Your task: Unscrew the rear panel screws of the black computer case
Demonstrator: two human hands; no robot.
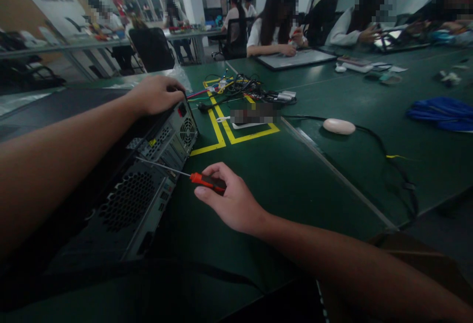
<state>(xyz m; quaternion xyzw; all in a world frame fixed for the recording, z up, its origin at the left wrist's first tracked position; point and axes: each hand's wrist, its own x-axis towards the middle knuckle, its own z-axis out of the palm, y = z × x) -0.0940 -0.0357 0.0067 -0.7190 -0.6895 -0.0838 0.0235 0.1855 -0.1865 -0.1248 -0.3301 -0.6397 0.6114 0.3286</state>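
Note:
A black computer case [111, 237] lies on its side at the left, its metal back panel with vents and ports facing me. My left hand [158, 94] rests on the case's far top corner, fingers curled over the edge. In my right hand [236, 197] is a screwdriver [201, 179] with a red and black handle, held between thumb and fingers. Its thin shaft points left, and the tip is at the back panel, near the slot covers above the large honeycomb vent. Whether the tip sits in a screw is too small to tell.
On the green table [295, 180] lie a tangle of cables [244, 86], a phone-like dark object [253, 115] inside yellow tape, a white oval device [339, 126] on a black cord, and a blue cloth [441, 113]. Several people sit working beyond.

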